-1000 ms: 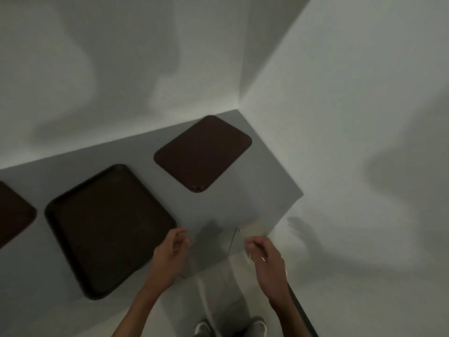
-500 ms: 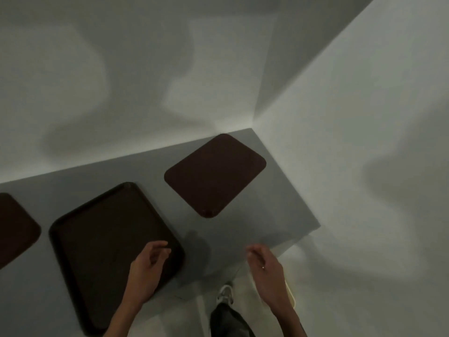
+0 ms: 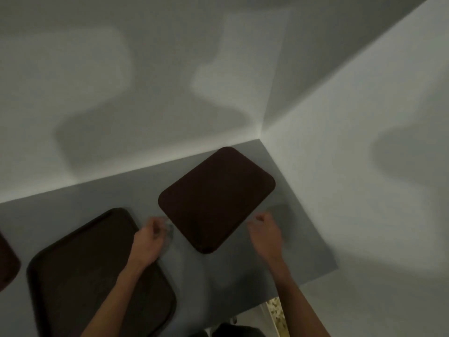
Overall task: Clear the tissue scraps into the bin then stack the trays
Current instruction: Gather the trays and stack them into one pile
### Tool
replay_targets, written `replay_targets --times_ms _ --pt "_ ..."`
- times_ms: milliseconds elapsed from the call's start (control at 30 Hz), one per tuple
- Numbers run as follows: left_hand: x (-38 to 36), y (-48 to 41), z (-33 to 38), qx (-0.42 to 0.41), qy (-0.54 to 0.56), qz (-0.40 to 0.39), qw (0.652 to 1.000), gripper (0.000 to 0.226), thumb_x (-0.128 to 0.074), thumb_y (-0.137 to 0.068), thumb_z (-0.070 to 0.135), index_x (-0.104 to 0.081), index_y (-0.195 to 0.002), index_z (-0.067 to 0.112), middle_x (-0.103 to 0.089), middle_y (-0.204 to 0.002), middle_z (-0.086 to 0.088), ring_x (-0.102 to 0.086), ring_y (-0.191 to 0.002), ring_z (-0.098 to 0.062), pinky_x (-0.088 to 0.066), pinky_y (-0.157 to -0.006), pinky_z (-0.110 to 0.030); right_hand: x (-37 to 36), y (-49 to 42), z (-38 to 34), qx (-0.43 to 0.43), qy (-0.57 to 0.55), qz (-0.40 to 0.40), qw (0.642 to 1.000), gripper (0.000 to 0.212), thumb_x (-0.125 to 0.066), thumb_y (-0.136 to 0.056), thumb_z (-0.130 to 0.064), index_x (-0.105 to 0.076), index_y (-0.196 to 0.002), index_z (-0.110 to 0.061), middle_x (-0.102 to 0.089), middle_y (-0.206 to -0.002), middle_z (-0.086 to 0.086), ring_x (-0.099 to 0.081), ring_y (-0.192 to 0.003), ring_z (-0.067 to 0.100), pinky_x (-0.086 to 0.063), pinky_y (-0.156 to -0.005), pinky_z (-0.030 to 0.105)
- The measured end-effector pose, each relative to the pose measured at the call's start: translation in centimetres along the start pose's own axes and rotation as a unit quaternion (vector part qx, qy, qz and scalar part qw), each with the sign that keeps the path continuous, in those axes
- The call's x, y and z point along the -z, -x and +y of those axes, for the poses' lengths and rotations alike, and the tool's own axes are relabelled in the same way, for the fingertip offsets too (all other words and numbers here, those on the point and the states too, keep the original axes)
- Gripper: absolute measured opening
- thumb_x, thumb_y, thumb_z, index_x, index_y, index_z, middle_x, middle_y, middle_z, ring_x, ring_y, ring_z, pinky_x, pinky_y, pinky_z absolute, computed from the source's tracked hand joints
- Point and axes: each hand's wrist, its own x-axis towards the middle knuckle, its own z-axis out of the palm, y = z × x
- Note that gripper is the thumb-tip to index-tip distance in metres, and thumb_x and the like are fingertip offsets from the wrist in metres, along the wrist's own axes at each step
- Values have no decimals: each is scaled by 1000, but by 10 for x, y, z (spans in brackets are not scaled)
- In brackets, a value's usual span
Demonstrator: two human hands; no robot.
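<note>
Right between the empty, loosely curled left hand [image 3: 148,239] and right hand [image 3: 264,233] lay the corner tray [image 3: 216,198], flat on the table [image 3: 286,261].

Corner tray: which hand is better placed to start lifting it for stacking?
Neither alone, probably. The left hand sits by the corner tray's near-left edge, the right hand by its near-right edge. Both hands look empty and flank it evenly, so a two-handed lift fits.
</note>
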Motion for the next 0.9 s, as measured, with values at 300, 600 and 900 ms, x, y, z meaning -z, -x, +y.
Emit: replay_targets --times_ms 300,600,900 --pt "-29 -122 55 -9 -31 3 999 33 -61 -100 17 -53 -131 7 -65 -118 -14 -62 -110 -31 -45 -93 -36 -29 -70 -45 10 94 11 995 60 -57 -94 -69 -42 -139 -32 -41 -152 4 -49 -137 30 -50 -105 48" --pt "-45 -175 57 3 -150 -86 985 79 -66 -94 51 -32 -154 12 -43 -149 -21 -43 -138 -41 -39 -115 -52 -60 -88 -41 -65 159 -42 984 122 -72 -75 -81 -2 -164 -38 7 -167 26 -3 -156 48 -33 -119 63" --pt "-54 -168 56 0 -205 -52 977 106 -72 -76 74 -30 -155 18 -41 -149 -15 -40 -138 -38 -41 -112 -52 -53 -110 -63 -114 148 -94 978 132 -87 -79 -58 9 -167 -36 24 -165 31 15 -158 48 -29 -123 55"
